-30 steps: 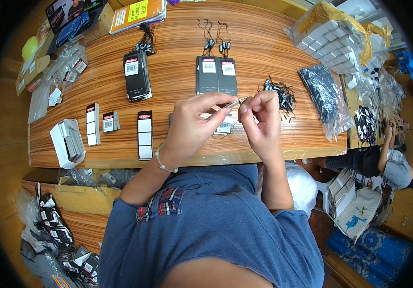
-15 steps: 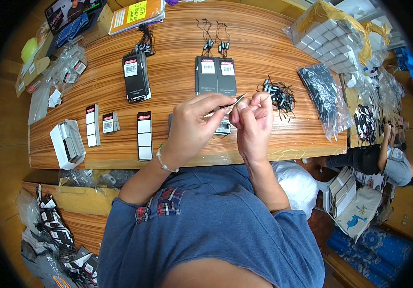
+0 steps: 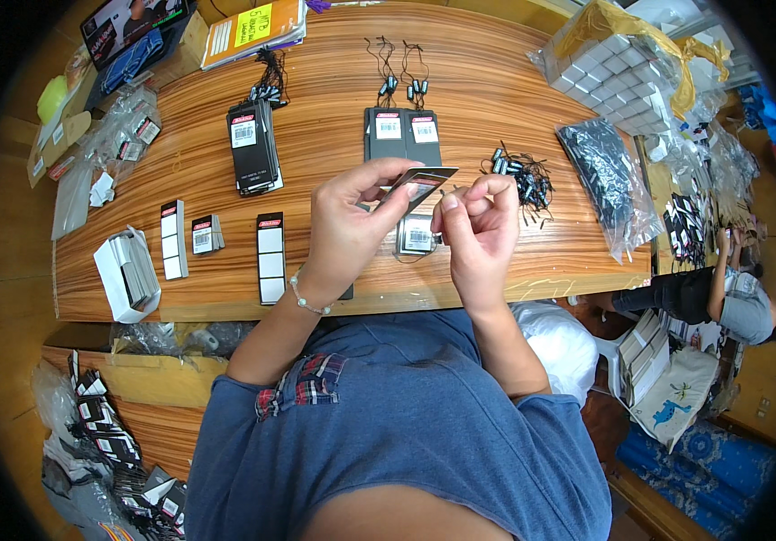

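Observation:
My left hand (image 3: 344,215), with a beaded bracelet at the wrist, pinches a dark hang tag (image 3: 431,179) tilted over the table. Just right of it, my right hand (image 3: 478,225) is closed with thumb and fingertips together; a thin dark bit, perhaps string, shows by the fingertips, too small to name surely. Between and below the hands lies a small tag with a barcode label (image 3: 417,238). Beyond them, two piles of dark tags (image 3: 390,151) lie side by side, their black strings (image 3: 388,87) stretched away. Loose black strings (image 3: 523,185) are heaped to the right.
At left stand a thicker stack of black tags (image 3: 254,164), label strips (image 3: 270,261), a small card stack (image 3: 206,236) and a white box of cards (image 3: 117,287). A plastic bag of black strings (image 3: 600,176) and wrapped white boxes (image 3: 609,77) lie right. Another person (image 3: 741,302) works far right.
The tag in my left hand has turned from edge-on to show its face. My right hand has moved slightly right, away from it. Fingertips that were close together are now farther apart.

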{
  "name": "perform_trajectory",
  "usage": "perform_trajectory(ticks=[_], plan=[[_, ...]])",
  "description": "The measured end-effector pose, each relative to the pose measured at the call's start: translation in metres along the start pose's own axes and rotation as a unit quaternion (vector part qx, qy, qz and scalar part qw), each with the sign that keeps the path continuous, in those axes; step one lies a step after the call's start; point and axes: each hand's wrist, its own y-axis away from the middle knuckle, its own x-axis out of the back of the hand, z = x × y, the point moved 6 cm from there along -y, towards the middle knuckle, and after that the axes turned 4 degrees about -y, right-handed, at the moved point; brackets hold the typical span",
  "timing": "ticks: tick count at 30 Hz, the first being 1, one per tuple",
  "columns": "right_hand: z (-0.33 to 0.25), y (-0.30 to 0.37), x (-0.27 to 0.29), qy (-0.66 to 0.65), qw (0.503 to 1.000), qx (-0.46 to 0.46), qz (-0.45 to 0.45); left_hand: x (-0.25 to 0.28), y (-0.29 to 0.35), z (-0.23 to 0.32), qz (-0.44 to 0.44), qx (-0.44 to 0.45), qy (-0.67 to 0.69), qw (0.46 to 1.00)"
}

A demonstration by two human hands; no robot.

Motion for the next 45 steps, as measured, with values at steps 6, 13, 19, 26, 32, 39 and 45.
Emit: perform_trajectory(ticks=[6,13,19,26,32,39,45], plan=[[0.002,-0.003,-0.002,0.030,0.999,0.033,0.014,-0.003,0.003,0.001,-0.015,0.020,0.014,1.000],[0.003,-0.004,-0.001,0.039,0.999,0.034,0.011,-0.006,0.004,-0.004,0.015,-0.004,0.023,1.000],[0.005,-0.004,0.000,0.023,0.999,0.046,0.007,-0.006,0.004,-0.002,0.007,-0.014,-0.001,1.000],[0.008,-0.004,0.002,0.001,0.999,0.039,0.022,-0.007,0.005,0.010,-0.005,-0.052,-0.059,0.997],[0.020,-0.006,0.006,-0.181,0.982,-0.035,0.035,-0.009,0.007,0.017,-0.014,-0.087,-0.102,0.991],[0.023,-0.009,0.006,-0.173,0.982,-0.081,0.002,-0.007,0.009,0.014,-0.010,-0.125,-0.138,0.983],[0.010,-0.010,0.003,-0.038,0.994,-0.086,-0.049,-0.003,0.008,0.038,0.002,-0.291,-0.313,0.904]])
